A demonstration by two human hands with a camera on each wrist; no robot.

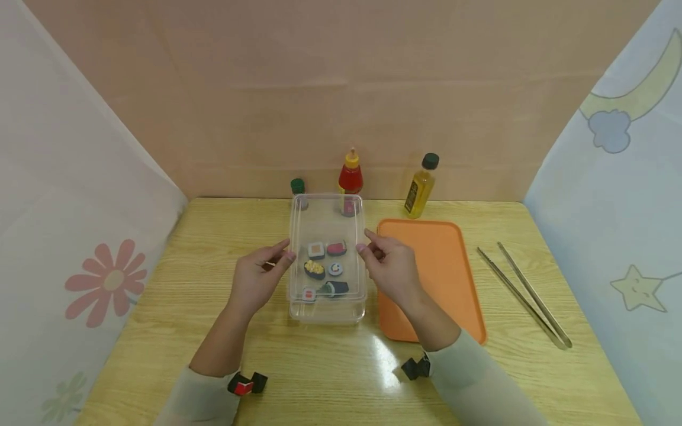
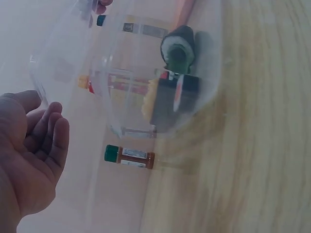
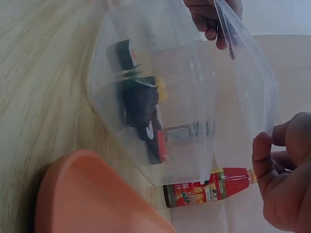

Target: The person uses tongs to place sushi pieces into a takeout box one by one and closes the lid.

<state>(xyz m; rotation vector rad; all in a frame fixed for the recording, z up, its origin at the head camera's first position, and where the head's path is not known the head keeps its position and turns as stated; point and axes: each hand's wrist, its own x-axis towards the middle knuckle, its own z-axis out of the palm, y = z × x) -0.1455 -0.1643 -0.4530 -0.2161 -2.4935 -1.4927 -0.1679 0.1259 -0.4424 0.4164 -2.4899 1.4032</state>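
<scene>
A clear plastic lid is pinched by its left edge in my left hand and by its right edge in my right hand. The wrist views show it raised and apart from the clear plastic container below. Inside the container lie several sushi pieces, seen through the lid: a yellow-topped piece, a red-topped piece, square rolls, a small round roll and a dark cone-shaped hand roll. In the right wrist view, thumb and fingertips of the right hand meet at the lid's rim.
An orange tray lies right of the container, with metal tongs farther right. Along the back stand a small green-capped bottle, a red sauce bottle and an oil bottle. Fabric walls enclose the wooden table.
</scene>
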